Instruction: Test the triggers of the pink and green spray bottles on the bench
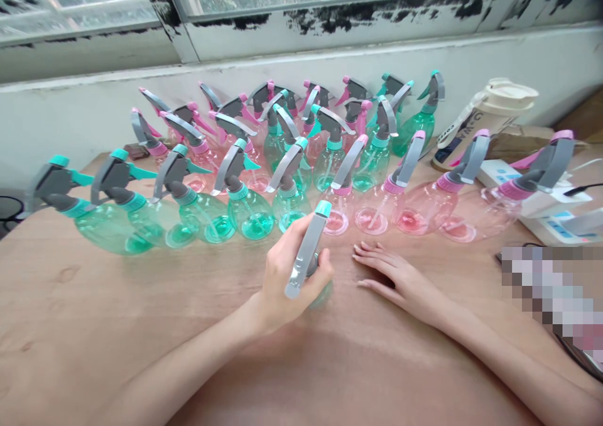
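My left hand (pixel 282 281) is wrapped round the neck of a green spray bottle (pixel 306 253) with a grey and teal trigger head. Most of that bottle's body is hidden behind the hand. My right hand (pixel 396 275) lies flat on the wooden table with its fingers stretched out, a little to the right, touching no bottle. Just beyond both hands runs a front row of spray bottles: green ones (pixel 252 215) on the left and pink ones (pixel 426 209) on the right.
Behind the front row stand several more pink and green spray bottles (pixel 333 162). A cream tumbler (pixel 494 112) and white power strips (pixel 560 222) are at the right. A pixelated item (pixel 551 300) lies at the right edge of the wooden table (pixel 117 313). A wall and windows rise behind.
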`<state>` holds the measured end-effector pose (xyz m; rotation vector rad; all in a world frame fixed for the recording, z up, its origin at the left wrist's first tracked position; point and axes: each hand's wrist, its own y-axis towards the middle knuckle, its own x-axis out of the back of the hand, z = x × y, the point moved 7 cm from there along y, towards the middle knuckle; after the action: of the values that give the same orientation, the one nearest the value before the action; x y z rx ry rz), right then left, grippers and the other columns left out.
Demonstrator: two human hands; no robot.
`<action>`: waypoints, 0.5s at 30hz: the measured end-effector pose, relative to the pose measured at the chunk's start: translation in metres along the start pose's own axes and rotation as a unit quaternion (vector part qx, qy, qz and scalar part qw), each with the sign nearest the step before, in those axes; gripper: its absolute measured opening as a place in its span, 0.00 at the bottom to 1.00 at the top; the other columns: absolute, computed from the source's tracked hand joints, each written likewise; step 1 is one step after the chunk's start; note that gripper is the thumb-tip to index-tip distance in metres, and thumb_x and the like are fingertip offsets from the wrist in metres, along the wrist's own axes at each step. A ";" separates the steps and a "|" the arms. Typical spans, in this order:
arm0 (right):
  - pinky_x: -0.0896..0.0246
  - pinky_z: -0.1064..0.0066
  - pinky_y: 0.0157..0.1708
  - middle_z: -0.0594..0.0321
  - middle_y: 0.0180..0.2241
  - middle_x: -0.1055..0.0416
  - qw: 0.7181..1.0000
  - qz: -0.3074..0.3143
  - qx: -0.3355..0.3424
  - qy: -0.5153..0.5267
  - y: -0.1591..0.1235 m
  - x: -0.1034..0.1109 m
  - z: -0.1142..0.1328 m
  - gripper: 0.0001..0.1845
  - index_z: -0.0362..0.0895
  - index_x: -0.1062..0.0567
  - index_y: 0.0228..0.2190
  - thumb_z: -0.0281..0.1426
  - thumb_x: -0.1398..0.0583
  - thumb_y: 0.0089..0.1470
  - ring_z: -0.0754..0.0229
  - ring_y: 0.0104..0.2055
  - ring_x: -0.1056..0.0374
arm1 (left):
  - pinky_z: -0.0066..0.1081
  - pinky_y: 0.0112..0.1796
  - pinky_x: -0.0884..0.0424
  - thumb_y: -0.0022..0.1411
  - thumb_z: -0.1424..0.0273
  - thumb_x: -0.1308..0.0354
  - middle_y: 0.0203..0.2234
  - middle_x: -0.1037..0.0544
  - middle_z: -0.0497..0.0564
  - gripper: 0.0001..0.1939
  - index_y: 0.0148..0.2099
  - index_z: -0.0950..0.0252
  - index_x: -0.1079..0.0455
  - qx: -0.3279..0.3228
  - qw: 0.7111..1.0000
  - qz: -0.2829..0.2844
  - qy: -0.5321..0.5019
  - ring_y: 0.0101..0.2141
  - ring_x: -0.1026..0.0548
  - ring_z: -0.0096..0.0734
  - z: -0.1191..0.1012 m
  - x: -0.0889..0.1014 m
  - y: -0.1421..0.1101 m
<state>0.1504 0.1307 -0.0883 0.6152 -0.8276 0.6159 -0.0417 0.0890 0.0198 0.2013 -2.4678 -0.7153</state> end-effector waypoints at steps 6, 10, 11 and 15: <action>0.48 0.44 0.65 0.57 0.62 0.34 1.000 -0.004 0.000 0.003 0.000 0.000 -0.001 0.26 0.52 0.33 0.61 0.36 0.41 0.62 0.47 0.65 0.41 | 0.40 0.48 0.24 0.62 0.76 0.46 0.50 0.24 0.57 0.23 0.59 0.61 0.36 0.004 1.000 0.000 0.000 0.47 0.22 0.39 0.000 0.000 0.000; 0.49 0.44 0.65 0.56 0.62 0.35 1.000 0.001 0.000 0.002 0.000 -0.001 0.000 0.26 0.51 0.33 0.61 0.37 0.42 0.63 0.47 0.66 0.42 | 0.38 0.45 0.24 0.62 0.76 0.46 0.49 0.24 0.57 0.23 0.59 0.62 0.37 0.012 1.000 0.010 0.004 0.46 0.22 0.39 -0.001 0.000 0.001; 0.49 0.43 0.65 0.56 0.62 0.35 1.000 0.001 0.000 0.001 0.000 0.000 0.000 0.26 0.51 0.33 0.61 0.37 0.42 0.63 0.47 0.66 0.42 | 0.38 0.45 0.24 0.62 0.76 0.46 0.48 0.24 0.57 0.23 0.59 0.62 0.37 0.013 1.000 0.012 0.005 0.46 0.22 0.39 -0.002 0.000 0.002; 0.49 0.44 0.65 0.57 0.62 0.34 1.000 -0.004 0.000 0.004 0.000 0.001 0.001 0.26 0.52 0.33 0.61 0.36 0.41 0.62 0.47 0.65 0.42 | 0.39 0.47 0.25 0.62 0.76 0.46 0.45 0.23 0.56 0.18 0.54 0.63 0.34 -0.014 1.000 0.010 0.012 0.45 0.22 0.38 -0.007 0.003 0.006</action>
<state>0.1503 0.1305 -0.0873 0.6155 -0.8180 0.6107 -0.0400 0.0902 0.0295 0.1732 -2.4327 -0.7349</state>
